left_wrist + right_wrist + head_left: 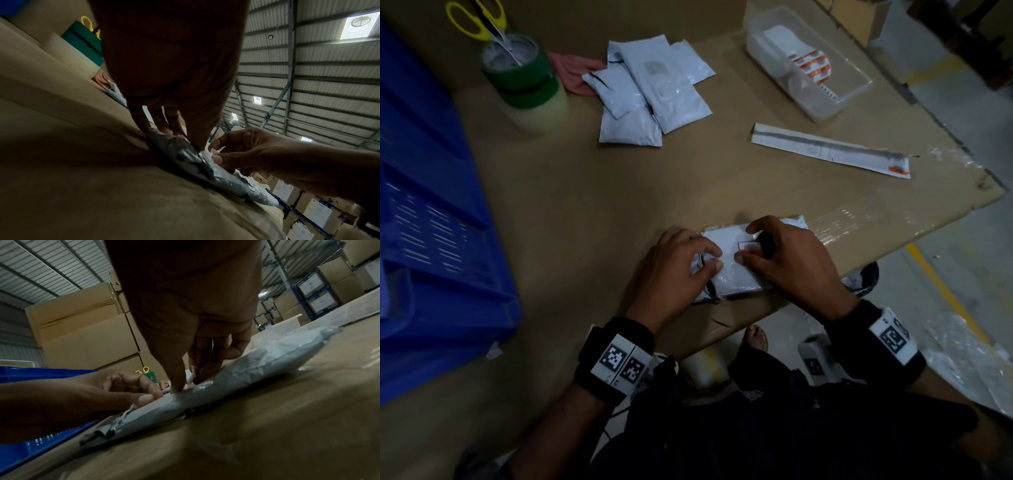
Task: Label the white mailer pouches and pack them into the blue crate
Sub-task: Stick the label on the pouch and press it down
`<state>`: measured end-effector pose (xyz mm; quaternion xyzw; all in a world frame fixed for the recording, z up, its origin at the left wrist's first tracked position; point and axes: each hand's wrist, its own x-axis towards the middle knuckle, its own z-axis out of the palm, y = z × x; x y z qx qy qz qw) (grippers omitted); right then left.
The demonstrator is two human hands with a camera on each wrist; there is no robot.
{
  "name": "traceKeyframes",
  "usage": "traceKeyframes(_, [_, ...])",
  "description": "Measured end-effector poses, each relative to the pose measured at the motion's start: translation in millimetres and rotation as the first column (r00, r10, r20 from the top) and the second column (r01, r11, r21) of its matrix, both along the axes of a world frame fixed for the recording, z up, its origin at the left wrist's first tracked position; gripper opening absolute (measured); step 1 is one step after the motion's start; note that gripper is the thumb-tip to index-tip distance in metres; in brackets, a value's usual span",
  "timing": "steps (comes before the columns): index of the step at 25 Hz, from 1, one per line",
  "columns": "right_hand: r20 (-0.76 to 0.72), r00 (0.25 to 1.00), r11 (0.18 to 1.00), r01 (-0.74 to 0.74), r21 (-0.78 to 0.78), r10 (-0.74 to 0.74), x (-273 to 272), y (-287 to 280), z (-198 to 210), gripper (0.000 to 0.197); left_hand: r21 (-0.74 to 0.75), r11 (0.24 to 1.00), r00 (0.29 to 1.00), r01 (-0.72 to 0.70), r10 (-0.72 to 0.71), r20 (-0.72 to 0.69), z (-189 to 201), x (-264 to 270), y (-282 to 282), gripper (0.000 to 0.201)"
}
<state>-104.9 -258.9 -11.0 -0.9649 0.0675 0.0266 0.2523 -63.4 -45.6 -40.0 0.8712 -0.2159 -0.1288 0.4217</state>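
Pouch (pixel 732 274) under work lies flat at the near edge of the cardboard-covered table (pixel 585 205), pinned between both hands. It looks light and soft: the white plastic film crinkles and gleams, its left end is bunched and shows a dark inner lining, and the middle bulges over some thin padded content. Such film is likely slippery and will slide on the cardboard unless held down, so pressing flat on the top face suits labelling, while lifting is best done by pinching a long edge or the crumpled end. The left hand (pixel 681 270) bears down on the left part, with its fingers curled and the thumb tip on the film. The right hand (pixel 787 263) has its fingers bent over a small printed label (pixel 748 247) near the top edge, thumb pressing beside it; whether the label is fully stuck I cannot tell. More white pouches (pixel 650 92) lie in a loose heap farther back, well apart from this one. The blue crate (pixel 438 222) stands at the left of the table.
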Motion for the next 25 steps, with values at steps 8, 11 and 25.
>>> traceKeyframes(8, [0.053, 0.998, 0.991, -0.037, 0.131, 0.031, -6.2, -1.9, -2.5, 0.027, -0.012, 1.0, 1.0, 0.007, -0.007, 0.007, -2.0, 0.5, 0.8, 0.012])
traceKeyframes(11, [0.025, 0.996, 0.989, -0.087, 0.122, 0.085, -5.0, 4.2, -5.1, 0.032, -0.008, 1.0, 1.0, 0.005, -0.005, 0.024, -2.9, -0.1, 0.0, 0.012])
traceKeyframes(25, [0.069, 0.997, 0.992, 0.017, 0.123, -0.026, -2.1, 16.3, -10.3, 0.041, 0.069, 0.996, 0.997, -0.06, 0.057, 0.045, 0.2, -1.0, -12.3, 0.026])
